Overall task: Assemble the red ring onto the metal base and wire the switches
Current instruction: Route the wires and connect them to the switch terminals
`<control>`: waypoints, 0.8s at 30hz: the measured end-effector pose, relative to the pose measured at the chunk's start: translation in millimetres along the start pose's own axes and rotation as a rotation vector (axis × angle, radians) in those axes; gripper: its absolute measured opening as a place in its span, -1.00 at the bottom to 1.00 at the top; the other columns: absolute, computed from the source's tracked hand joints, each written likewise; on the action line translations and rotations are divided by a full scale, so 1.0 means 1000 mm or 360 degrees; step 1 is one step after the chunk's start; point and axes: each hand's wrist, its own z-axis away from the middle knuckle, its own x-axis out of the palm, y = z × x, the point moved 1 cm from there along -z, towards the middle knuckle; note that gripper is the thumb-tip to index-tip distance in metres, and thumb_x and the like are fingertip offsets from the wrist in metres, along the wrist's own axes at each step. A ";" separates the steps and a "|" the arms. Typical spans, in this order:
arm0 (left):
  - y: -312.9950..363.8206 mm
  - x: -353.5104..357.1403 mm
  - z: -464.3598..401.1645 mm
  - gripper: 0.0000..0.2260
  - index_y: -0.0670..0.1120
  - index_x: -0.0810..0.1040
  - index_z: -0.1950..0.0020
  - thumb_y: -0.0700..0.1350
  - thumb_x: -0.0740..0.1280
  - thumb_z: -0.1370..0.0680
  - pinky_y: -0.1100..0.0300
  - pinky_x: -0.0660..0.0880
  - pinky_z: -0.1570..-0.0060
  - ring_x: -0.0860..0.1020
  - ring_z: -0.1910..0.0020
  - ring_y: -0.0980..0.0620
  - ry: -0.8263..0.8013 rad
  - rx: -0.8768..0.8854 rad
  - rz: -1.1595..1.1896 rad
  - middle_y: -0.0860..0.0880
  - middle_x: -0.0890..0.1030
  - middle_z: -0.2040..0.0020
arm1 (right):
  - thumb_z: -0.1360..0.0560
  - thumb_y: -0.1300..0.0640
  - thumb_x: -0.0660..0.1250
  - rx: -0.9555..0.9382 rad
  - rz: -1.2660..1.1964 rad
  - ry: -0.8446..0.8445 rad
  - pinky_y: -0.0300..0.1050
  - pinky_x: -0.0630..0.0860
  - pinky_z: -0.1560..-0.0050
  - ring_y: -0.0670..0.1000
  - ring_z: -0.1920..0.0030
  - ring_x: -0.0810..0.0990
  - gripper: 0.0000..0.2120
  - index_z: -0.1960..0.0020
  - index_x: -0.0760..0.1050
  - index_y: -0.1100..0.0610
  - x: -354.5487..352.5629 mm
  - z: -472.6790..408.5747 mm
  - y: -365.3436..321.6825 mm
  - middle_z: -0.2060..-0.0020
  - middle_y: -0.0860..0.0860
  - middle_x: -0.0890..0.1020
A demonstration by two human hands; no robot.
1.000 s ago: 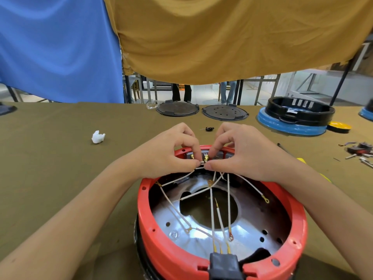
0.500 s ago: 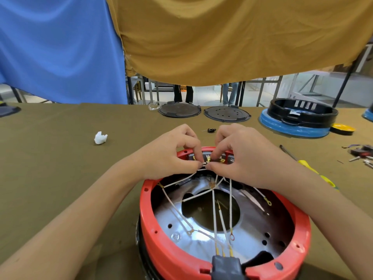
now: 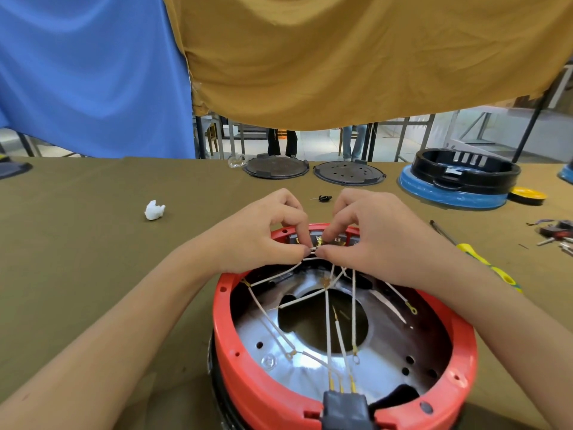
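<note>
A person's left hand [image 3: 263, 234] and right hand [image 3: 381, 240] meet over the far rim of a red ring [image 3: 248, 361] seated on a shiny metal base [image 3: 387, 346], which stands at the near edge of an olive-covered worktop [image 3: 93, 259]. The curled fingers [image 3: 302, 243] of the left hand and those of the right pinch the same short stretch of white wire [image 3: 312, 248] from opposite sides, thumbs almost tip to tip, just in front of small brass terminals [image 3: 322, 242] set inside the ring's far wall. Below the fingers more white wires [image 3: 327, 321] fan down across the base's central opening, several ending in small ring lugs, and three run into a black connector block [image 3: 344, 409] clipped at the ring's near edge. Beyond the fingers a small black part [image 3: 325, 198] lies on the cloth, with two dark round plates [image 3: 276, 166] farther back. Well to the left of the fingers sits a crumpled white scrap [image 3: 154, 210]; to their right lies a yellow-handled screwdriver [image 3: 483, 262], and farther right a loose scatter of small parts [image 3: 558, 231]. At the back right a black ring stacked on a blue base [image 3: 452, 193] stands beside a yellow disc [image 3: 528, 193]. Blue [image 3: 86, 72] and mustard [image 3: 356, 57] cloths hang behind the worktop.
</note>
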 end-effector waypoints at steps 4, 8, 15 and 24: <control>0.000 -0.001 0.001 -0.84 0.11 0.63 0.21 -0.13 0.46 -0.50 0.48 0.30 0.18 0.44 0.24 0.34 -0.0018 0.0007 0.0005 0.04 0.43 -0.08 | -0.41 -0.04 0.52 -0.0017 -0.0085 -0.0023 -0.38 0.37 0.19 -0.21 0.15 0.47 -0.92 0.16 0.72 -0.04 -0.001 0.000 0.001 0.14 -0.16 0.52; 0.000 -0.001 0.002 -0.84 0.11 0.62 0.22 -0.13 0.46 -0.50 0.47 0.30 0.19 0.44 0.25 0.32 -0.0024 0.0015 0.0014 0.05 0.43 -0.08 | -0.40 -0.02 0.53 -0.0027 -0.0112 -0.0022 -0.35 0.39 0.20 -0.18 0.15 0.49 -0.94 0.19 0.71 -0.05 0.000 -0.001 0.003 0.16 -0.16 0.53; -0.001 0.000 0.001 -0.86 0.09 0.64 0.21 -0.14 0.46 -0.49 0.48 0.31 0.18 0.45 0.25 0.34 -0.0020 0.0015 0.0020 0.05 0.43 -0.08 | -0.39 -0.02 0.54 -0.0017 -0.0127 0.0007 -0.33 0.40 0.21 -0.18 0.17 0.50 -0.94 0.20 0.71 -0.05 0.001 -0.002 0.003 0.18 -0.18 0.52; -0.001 0.000 0.001 -0.84 0.12 0.62 0.23 -0.12 0.46 -0.49 0.51 0.29 0.18 0.45 0.20 0.35 0.0005 0.0017 -0.0008 0.06 0.43 -0.08 | -0.40 -0.03 0.53 0.0013 -0.0067 0.0029 -0.42 0.38 0.19 -0.26 0.13 0.48 -0.95 0.16 0.71 -0.08 0.004 -0.003 0.005 0.15 -0.19 0.51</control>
